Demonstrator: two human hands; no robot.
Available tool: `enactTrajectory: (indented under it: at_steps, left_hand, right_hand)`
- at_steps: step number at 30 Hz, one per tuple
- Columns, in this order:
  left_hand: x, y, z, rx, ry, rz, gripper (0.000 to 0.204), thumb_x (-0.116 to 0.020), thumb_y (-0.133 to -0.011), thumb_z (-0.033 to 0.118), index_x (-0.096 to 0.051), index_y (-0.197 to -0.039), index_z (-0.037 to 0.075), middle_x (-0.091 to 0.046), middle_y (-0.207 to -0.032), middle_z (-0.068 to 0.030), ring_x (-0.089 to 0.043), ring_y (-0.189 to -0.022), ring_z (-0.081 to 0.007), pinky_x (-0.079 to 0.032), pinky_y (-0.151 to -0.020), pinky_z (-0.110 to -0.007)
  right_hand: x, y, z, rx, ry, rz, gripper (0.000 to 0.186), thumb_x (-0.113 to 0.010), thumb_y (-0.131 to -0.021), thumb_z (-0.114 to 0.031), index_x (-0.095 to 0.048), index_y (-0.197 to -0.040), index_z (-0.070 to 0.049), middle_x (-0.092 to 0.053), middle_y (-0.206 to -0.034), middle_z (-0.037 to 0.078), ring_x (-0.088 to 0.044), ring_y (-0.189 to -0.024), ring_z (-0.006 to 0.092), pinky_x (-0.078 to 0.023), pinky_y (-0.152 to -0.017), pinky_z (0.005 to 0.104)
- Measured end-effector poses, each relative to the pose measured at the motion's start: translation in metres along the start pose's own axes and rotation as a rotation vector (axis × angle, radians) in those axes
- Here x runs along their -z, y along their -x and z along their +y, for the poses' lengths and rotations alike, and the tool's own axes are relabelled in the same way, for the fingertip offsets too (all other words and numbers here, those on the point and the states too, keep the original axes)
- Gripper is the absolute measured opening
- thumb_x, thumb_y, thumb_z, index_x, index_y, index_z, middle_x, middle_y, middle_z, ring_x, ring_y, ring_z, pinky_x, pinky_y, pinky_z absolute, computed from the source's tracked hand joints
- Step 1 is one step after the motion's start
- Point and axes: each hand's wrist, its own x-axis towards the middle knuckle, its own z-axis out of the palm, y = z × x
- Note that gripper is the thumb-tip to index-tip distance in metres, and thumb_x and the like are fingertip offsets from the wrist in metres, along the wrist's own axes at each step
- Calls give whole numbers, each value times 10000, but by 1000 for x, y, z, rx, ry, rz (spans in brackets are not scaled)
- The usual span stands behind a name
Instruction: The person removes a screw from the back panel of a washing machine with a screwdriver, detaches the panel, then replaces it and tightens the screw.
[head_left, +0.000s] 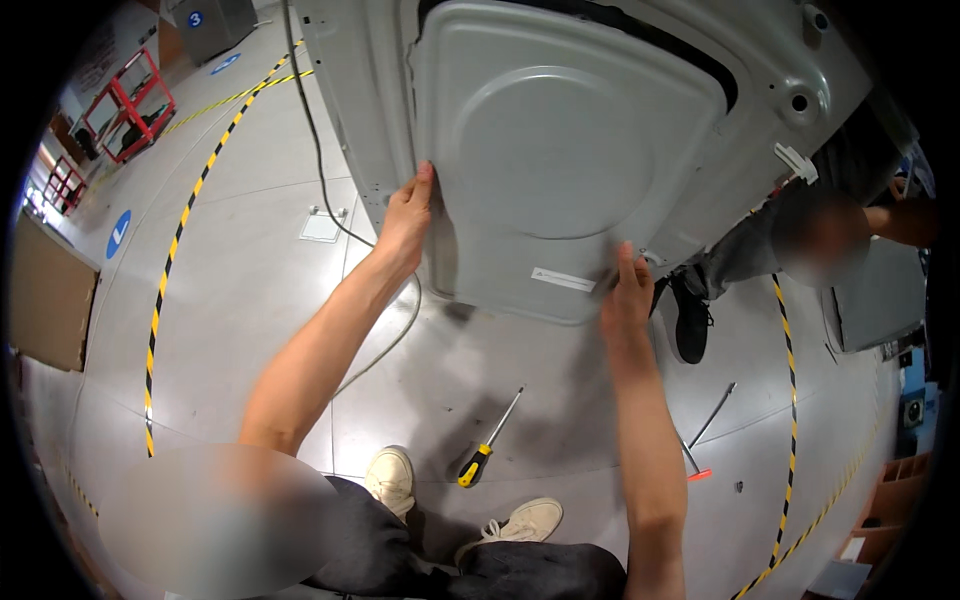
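Note:
A grey sheet-metal cover panel (555, 150) with rounded corners and a large round embossing stands in front of the opening of a big grey metal cabinet (750, 70). A dark gap shows along its upper right edge. My left hand (408, 218) grips the panel's left edge, thumb on the front face. Lower down, my right hand (627, 292) holds the lower right edge the same way. The fingers behind the panel are hidden. Near the bottom of the panel is a white label strip (563, 279).
A yellow-and-black screwdriver (480, 458) lies on the floor before my feet. To the right lies a red-handled tool (698, 475). A grey cable (318, 150) hangs at the cabinet's left. Another person (745, 240) is close by on the right. Striped tape (170, 280) marks the floor.

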Motion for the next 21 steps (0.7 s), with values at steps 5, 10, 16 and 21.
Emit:
enactTrajectory:
  at_steps: [5,10,16,21]
  left_hand:
    - [-2,2,8,-121,-98,210,567,-610,-883,540,-592,-836,-25,-532,-746,-27,-442,-721,-133,-386,-645,-297]
    - [-10,0,16,-168,-145,272,526,-683,-850,490,-589,-725,-13,-486,-619,-11,-411,-599,-130,-365,-540,-304]
    - [-11,3,25,-172,-224,323,499,-701,-846,460,-621,-789,-28,-484,-644,0,-389,-600,-101,-335,-532,-284]
    - [-13,-2,38,-184,-227,344,523,-719,-823,476,-622,-792,-37,-500,-629,-11,-411,-570,-99,-344,-502,-284]
  right_hand:
    - [-12,6,-7,35,82,57,272,-665,-906,-192,-454,-739,-154,-440,-709,-66,-433,-651,71,-371,-555,276]
    - [-8,1,-22,11,333,102,273,-686,-893,-265,-488,-760,-133,-427,-684,-75,-399,-623,53,-316,-547,236]
    - [-13,-7,-23,165,385,159,283,-747,-841,-262,-544,-865,-67,-438,-706,-60,-374,-632,48,-303,-566,216]
    - [-16,-14,-29,208,429,195,316,-773,-814,-239,-542,-895,-39,-475,-725,-42,-402,-646,56,-317,-582,210]
